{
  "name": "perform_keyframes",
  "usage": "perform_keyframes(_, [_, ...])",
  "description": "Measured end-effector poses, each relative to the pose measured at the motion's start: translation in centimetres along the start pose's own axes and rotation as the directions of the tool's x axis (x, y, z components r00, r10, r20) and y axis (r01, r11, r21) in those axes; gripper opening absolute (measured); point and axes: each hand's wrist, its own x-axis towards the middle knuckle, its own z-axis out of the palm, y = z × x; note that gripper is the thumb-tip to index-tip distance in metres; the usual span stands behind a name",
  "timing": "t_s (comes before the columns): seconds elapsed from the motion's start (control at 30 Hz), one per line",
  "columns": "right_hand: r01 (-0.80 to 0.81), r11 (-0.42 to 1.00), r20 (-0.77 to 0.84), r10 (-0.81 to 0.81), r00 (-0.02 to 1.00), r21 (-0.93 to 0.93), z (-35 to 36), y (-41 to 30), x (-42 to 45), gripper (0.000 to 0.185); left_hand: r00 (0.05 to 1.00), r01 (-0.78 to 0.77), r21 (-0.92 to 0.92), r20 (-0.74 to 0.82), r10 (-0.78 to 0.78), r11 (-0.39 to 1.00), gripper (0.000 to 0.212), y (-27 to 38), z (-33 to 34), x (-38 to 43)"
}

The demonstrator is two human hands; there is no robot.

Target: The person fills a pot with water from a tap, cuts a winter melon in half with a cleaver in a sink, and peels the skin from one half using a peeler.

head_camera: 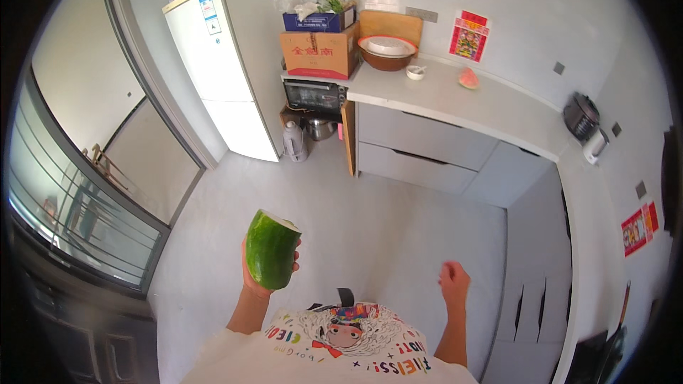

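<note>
My left hand [251, 272] holds a large cut piece of green melon [271, 253] out in front of my body. The melon's glossy rind faces me, and a pale cut face shows along its top end. My fingers wrap round its right side, while much of the palm is hidden behind it. Off to the right, my right hand [454, 280] hangs over the floor with its fingers curled in; it is slightly blurred and nothing shows in it.
A pink melon wedge [468, 78], a small white bowl [415, 72] and a brown basin [387, 62] stand on the counter [512, 112]. Leftward are cardboard box [316, 53], toaster oven [312, 95], thermos flask [294, 141] and refrigerator [213, 64]. A multicooker [581, 116], kettle [595, 146] and wok [613, 354] lie right.
</note>
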Motion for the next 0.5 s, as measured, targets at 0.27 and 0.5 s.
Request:
perform_keyframes(0.27, [0.525, 0.843, 0.491, -0.508, 0.708, 0.117, 18.7, -15.2, 22.5, 0.013, 0.961, -0.265, -0.006, -0.09, 0.263, 0.964, 0.074, 6.9, -3.9, 11.9])
perform_keyframes(0.5, [0.351, 0.925, 0.587, -0.368, 0.721, 0.148, 30.6, -19.1, 38.8, 0.012, 0.83, -0.432, 0.105, -0.343, 0.44, 0.896, 0.066, 15.0, -4.3, 27.5])
